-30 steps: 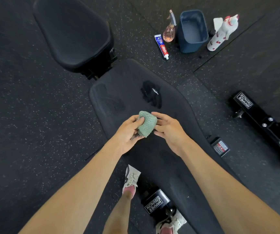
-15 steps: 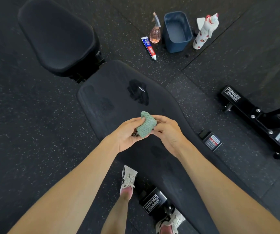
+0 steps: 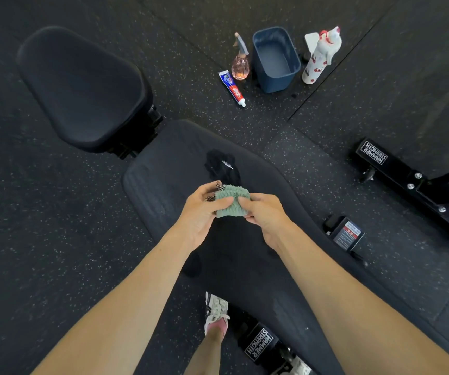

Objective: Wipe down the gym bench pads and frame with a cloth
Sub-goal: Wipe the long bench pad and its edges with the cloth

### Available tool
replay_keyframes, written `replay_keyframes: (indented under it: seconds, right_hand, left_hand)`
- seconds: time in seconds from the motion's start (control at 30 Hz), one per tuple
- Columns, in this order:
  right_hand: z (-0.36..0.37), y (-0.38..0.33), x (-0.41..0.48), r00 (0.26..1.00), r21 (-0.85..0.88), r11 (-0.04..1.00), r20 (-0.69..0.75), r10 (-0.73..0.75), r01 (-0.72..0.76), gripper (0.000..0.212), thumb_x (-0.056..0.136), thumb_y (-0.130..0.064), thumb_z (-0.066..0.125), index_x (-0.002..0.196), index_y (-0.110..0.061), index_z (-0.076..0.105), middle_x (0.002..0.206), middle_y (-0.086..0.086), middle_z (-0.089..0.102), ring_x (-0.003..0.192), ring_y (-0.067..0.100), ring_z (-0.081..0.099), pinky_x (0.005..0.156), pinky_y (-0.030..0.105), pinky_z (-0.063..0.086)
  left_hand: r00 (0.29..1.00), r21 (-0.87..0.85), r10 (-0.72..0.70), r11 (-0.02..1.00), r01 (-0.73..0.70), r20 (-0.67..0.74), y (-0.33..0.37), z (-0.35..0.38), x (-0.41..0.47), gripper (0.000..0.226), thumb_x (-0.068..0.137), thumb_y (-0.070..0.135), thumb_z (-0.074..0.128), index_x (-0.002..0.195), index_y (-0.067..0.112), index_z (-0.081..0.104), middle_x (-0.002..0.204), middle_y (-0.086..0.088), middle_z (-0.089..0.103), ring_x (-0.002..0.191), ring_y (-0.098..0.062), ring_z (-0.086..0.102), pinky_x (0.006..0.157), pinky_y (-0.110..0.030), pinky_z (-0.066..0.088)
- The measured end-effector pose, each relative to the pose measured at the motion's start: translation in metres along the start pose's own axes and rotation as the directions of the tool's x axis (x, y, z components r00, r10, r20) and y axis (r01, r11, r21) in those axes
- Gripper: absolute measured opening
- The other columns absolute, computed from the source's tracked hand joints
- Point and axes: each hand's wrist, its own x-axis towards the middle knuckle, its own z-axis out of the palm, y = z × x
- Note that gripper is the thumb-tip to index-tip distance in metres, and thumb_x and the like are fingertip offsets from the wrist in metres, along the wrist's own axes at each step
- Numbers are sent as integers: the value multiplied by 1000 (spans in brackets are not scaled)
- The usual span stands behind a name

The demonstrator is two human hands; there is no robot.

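Both hands gripped a bunched green cloth [image 3: 231, 202] above the long bench pad [image 3: 245, 253]. The left hand [image 3: 204, 212] and right hand [image 3: 265, 215] pinched opposite sides, near a wet patch [image 3: 222, 166].

**Soft Overhead Light on Dark Surfaces**

Light fell evenly from above, with only faint shadows. The black floor [image 3: 55, 239] and pad [image 3: 164, 190] swallowed detail. A wet patch [image 3: 218, 161] gave one small glint. The cloth [image 3: 231, 203] was sharp. The arms [image 3: 126, 307] stretched and softened toward the bottom edge.

Toothpaste tube [image 3: 232, 88] lying flat at 12 o'clock | pink spray bottle [image 3: 240, 63] upright, just beyond it | navy bin [image 3: 277, 83] beside, toward 1 o'clock | white red-patterned bottle [image 3: 319, 60] just right of bin | all on speckled rubber floor [image 3: 55, 239]
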Motion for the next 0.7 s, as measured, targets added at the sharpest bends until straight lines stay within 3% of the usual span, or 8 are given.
replay_keyframes:
  seconds: [0.1,0.23,0.3,0.4,0.47,0.53,0.7]
  right_hand:
    - [6,-7,8,999,17,999,10,-45,45,18,94,-6,56,109,-11,66,98,0,66,87,9,59,71,18,47]
    - [12,-4,22,983,-31,995,-153,-97,94,29,91,-9,59,117,-19,54,123,2,52,104,11,51,75,18,43]
    - [8,0,28,934,-327,935,-271,-231,137,35,90,-12,59,123,-20,52,136,0,38,123,17,38,94,29,41]
    - [-1,7,35,917,-726,683,-219,-333,74,53,92,-11,57,141,-15,38,157,4,13,140,23,21,109,39,34]
    - [-4,12,38,935,-823,566,-162,-315,48,62,93,-12,56,148,-13,27,161,8,1,146,25,13,116,39,26]
    - [-5,15,40,946,-859,509,-125,-298,47,69,93,-15,58,151,-13,19,161,9,-3,148,24,6,120,38,17]
    - [-8,23,40,957,-879,471,-69,-281,75,78,92,-22,58,153,-15,9,161,7,-12,149,23,-5,122,39,5]
  left_hand:
    - [999,266,-52,963,50,1,3,-2,9,42,79,17,77,117,12,61,113,-6,68,106,-20,65,95,-37,52]
    - [993,352,64,935,-26,-95,23,-2,32,28,77,3,76,98,13,59,106,-13,67,100,-27,66,84,-35,55]
    - [950,578,267,806,-128,-162,41,-2,49,31,75,4,77,89,17,53,95,-5,63,89,-20,61,73,-26,50]
    - [825,879,547,452,-151,-139,68,4,72,33,77,11,74,94,13,45,99,-5,56,90,-20,52,70,-28,40]
    - [770,972,637,202,-117,-40,70,17,85,30,82,4,66,101,10,44,105,-9,52,98,-25,49,71,-28,35]
    - [745,995,666,36,-93,46,55,29,93,31,83,-3,61,108,8,45,107,-10,54,102,-27,46,70,-28,33]
    - [751,985,652,34,-168,106,18,32,83,35,80,-9,55,112,5,52,102,-10,58,100,-26,43,70,-28,31]
